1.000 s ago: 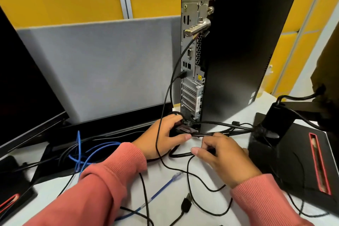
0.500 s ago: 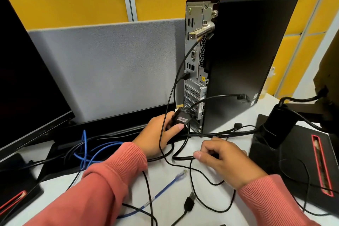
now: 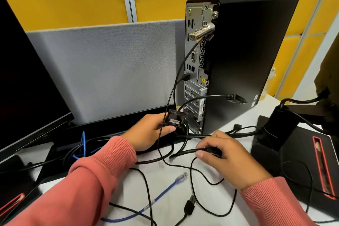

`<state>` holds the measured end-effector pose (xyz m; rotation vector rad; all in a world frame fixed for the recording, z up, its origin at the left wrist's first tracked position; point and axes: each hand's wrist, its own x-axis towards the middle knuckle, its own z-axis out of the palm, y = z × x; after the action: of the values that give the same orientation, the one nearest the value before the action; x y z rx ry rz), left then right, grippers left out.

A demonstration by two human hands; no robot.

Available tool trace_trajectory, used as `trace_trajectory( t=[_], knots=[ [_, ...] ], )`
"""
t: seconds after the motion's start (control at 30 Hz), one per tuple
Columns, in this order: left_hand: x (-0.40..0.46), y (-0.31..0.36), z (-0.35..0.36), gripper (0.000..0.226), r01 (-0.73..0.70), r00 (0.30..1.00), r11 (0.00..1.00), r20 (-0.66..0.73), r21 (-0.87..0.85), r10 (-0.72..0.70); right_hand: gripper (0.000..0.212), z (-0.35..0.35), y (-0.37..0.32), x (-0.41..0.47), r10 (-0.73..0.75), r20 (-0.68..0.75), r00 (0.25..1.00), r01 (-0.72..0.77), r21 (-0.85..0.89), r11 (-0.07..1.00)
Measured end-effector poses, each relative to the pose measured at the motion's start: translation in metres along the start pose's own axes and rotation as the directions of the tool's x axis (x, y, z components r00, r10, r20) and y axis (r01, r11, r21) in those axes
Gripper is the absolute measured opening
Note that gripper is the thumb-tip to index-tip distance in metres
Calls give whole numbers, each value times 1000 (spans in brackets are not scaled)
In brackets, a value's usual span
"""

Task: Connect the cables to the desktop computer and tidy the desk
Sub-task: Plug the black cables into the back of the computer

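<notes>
- One desktop computer stands upright on the white desk, a tall, narrow black box with its long axis vertical; its metal port panel faces the person and slightly left.
- A silvery cylindrical lock sticks out of that panel near the top of the computer.
- Two hands show, both in ribbed salmon sleeves.
- The left hand, just left of the computer's foot, grips a blocky black power plug bearing a small white label; thumb and fingers are curled round it, and it sits close to the lowest part of the panel. Whether it is seated in a socket, I cannot tell.
- The right hand, in front of the computer's foot, has its fingers curled round a thick black cable lying on the desk.
- One black cable arcs rightward across the computer's side panel and ends in a flat black connector pointing right.
- One thin black cable is plugged into the panel at mid height.
- One blue network cable lies well in front of the computer, its clear plug end pointing up and right.
- One black USB plug lies just right of the blue cable, pointing upward.
- Two dark monitors frame the computer: one monitor far left, another's stand base to the right with a red-edged slot.
- A grey fabric divider stands left of the computer.
</notes>
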<state>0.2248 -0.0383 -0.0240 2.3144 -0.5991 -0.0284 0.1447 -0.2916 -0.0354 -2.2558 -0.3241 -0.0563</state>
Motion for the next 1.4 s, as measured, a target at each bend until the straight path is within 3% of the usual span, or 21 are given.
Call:
trace_trajectory(
  t=[0.1,0.2,0.27,0.33,0.4,0.47,0.57,0.7,0.83,0.97,1.1,1.2,1.4],
  knots=[
    [-4,1,1,18,-5,1000,1000,-9,-28,5,29,-11,-5,-2,62,-12,998,-62,0,998],
    [-9,0,4,18,-6,999,999,-39,-41,4,40,-27,-15,-3,167,-17,986,-168,-153,974],
    [-13,0,7,15,0,998,998,-59,-60,-3,45,-32,-23,-3,213,-79,974,-227,-299,927],
    [-18,0,11,11,6,997,997,-79,-81,-13,47,-30,-32,-1,197,-174,965,-245,-328,912],
    [-20,0,14,12,15,995,995,-97,-102,-25,48,-24,-38,1,153,-247,957,-203,-193,960],
    [-22,0,16,13,23,993,994,-112,-110,-35,40,-15,-42,3,113,-270,956,-77,143,987],
    [-25,3,18,10,44,992,993,-116,-114,-57,36,-3,-53,5,58,-262,963,103,561,822],
    [-28,6,20,8,62,989,992,-128,-114,-77,37,2,-70,4,106,-241,965,130,787,603],
    [-33,9,23,18,78,988,989,-122,-122,-93,29,-4,-75,4,104,-267,958,185,853,488],
    [-44,18,29,47,65,981,996,-181,-60,-75,31,-4,-77,5,89,-346,934,223,759,611],
    [-52,46,27,57,-33,975,979,-221,-202,-13,28,-3,-80,4,91,-378,921,235,728,644],
    [-52,52,22,57,-16,980,968,-194,-250,-34,24,2,-78,5,147,-339,929,201,798,568],
    [-55,34,16,55,159,954,959,-214,-236,-211,22,-5,-66,6,331,-200,922,110,956,273]
  ],
)
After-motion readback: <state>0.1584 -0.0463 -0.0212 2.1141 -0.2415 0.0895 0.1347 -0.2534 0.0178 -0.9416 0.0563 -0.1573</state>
